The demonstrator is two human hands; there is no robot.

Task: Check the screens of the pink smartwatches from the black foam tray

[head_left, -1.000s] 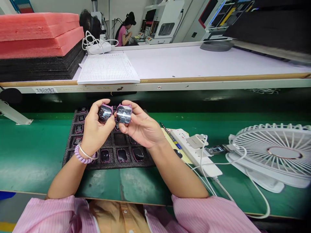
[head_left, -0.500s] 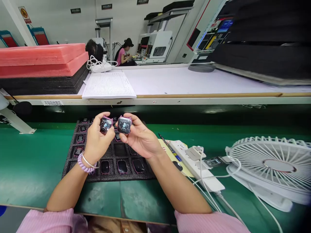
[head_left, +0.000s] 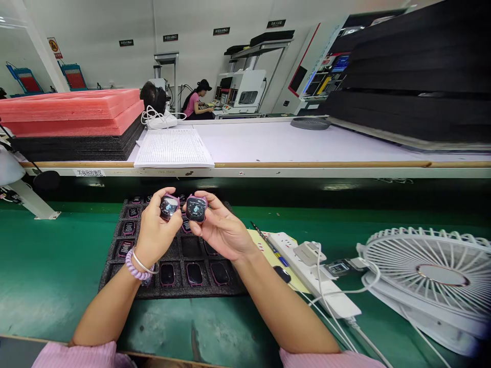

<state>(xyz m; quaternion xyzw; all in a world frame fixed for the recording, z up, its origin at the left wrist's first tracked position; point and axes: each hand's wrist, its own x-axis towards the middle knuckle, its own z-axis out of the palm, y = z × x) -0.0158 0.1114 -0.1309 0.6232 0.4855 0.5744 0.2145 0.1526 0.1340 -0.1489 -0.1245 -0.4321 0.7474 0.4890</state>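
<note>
Two smartwatches without straps, with purple cases and lit dials, are held up side by side over a foam tray. My left hand [head_left: 157, 230] is closed on the left smartwatch [head_left: 168, 207], its thumb at the lower right edge. My right hand [head_left: 226, 230] grips the right smartwatch [head_left: 196, 209] by its sides, the screen facing me. Below them lies the black foam tray [head_left: 180, 290], its pockets holding several more watches, some with lit text and some dark. One pocket [head_left: 191, 247] in view has no watch in it. Both forearms hide parts of the tray.
On the right are a white power strip [head_left: 337, 301] with cables, a pen [head_left: 274, 248], yellow paper [head_left: 257, 237] and a white fan [head_left: 441, 273]. A shelf [head_left: 249, 140] behind carries paper sheets [head_left: 174, 148], pink foam [head_left: 76, 110] and black stacks [head_left: 406, 97]. A person sits beyond.
The view has tilted up slightly, so everything sits lower in the picture. Both hands keep the watches in nearly the same pose, with less glare on the right screen.
</note>
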